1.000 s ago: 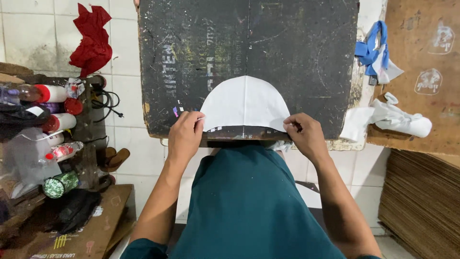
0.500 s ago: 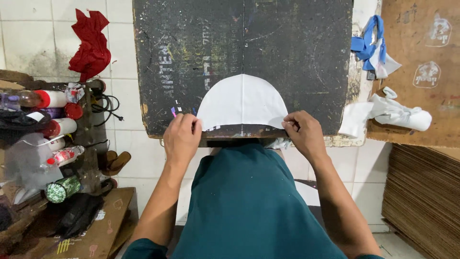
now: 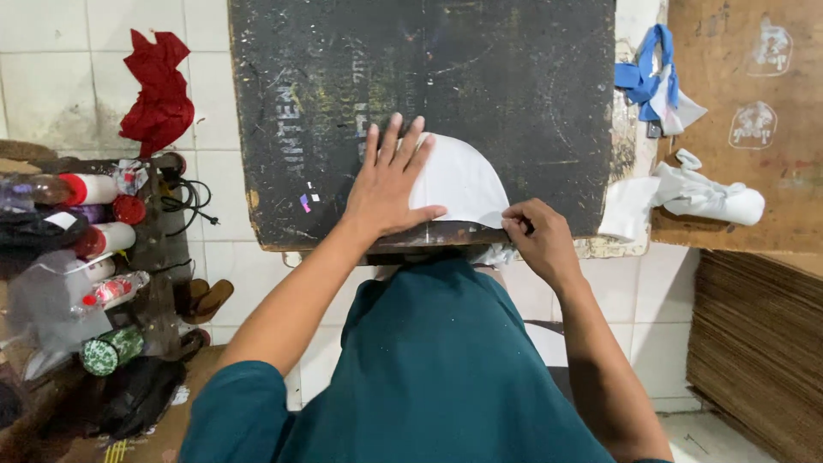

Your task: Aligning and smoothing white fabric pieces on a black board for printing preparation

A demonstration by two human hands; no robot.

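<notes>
Head view: the left hand [image 3: 390, 184] lies flat with fingers spread, pressing on the left half of a white dome-shaped fabric piece [image 3: 463, 180] at the near edge of the black desk [image 3: 480, 77]. The right hand [image 3: 536, 236] pinches the piece's lower right corner between thumb and fingertips. Bottles [image 3: 94, 240] crowd a shelf to the left; crumpled white cloth [image 3: 711, 197] lies to the right.

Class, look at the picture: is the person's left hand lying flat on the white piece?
Yes, the left hand lies flat with fingers spread on the white piece, while the right hand pinches its lower edge.
</notes>
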